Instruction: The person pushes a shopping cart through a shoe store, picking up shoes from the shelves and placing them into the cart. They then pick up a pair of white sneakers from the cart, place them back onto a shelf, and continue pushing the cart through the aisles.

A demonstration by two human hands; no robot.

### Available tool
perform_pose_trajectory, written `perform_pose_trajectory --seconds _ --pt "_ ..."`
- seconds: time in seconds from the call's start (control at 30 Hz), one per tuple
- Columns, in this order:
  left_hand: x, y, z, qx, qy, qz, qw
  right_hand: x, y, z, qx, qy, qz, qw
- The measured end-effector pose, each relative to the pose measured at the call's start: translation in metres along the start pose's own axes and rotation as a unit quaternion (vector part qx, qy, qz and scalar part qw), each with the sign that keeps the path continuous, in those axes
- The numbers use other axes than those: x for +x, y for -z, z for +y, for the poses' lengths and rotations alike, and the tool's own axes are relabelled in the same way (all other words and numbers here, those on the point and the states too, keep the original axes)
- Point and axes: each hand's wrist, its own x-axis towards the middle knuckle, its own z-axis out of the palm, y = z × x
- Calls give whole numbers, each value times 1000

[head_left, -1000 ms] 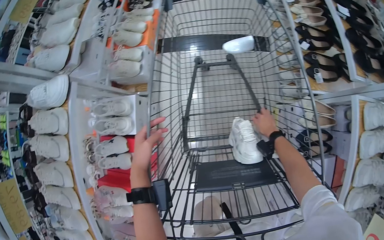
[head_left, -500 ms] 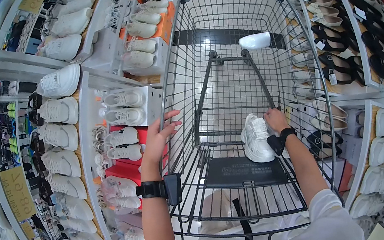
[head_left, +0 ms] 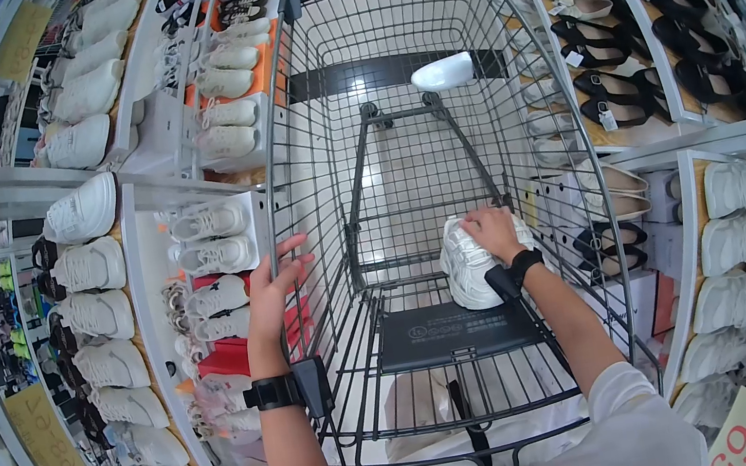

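Note:
A grey wire shopping cart [head_left: 599, 195] stands in front of me. On the dark plastic flap [head_left: 454, 331] at its near end sits a white sneaker [head_left: 467, 274], with more white shoe beside it, partly covered by my wrist. My right hand [head_left: 491, 231] lies over the top of the white footwear, its fingers curled down onto it. At the cart's left rim is my left hand [head_left: 275, 287], fingers stretched and apart across the wire. Both wrists wear black bands with small devices.
Shelves of white sneakers [head_left: 101, 316] line the left, with shoe boxes beside the cart. To the right are racks of black flats [head_left: 612, 99] and more white sneakers [head_left: 725, 243]. A smooth white object [head_left: 442, 73] shows near the cart's far end.
My right hand has moved from the sneaker's right side onto the top of the white footwear. The left hand stays at the rim. The cart has shifted left in view; the shelves have slid down.

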Motion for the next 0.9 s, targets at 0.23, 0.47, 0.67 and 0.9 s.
perform_pose_trajectory --seconds 0.23,0.47,0.67,0.9 --pt "0 4 2 -3 5 0 1000 -3 0 -10 -26 -15 15 999" --pt "4 11 0 10 -2 -5 1000 -6 0 -8 -162 -160 -2 974" --pt "7 17 -5 5 2 -10 1000 -3 -2 -3 -185 -98 3 978" --pt "6 17 -1 13 1 -15 1000 4 -5 -10 -80 -30 11 996"
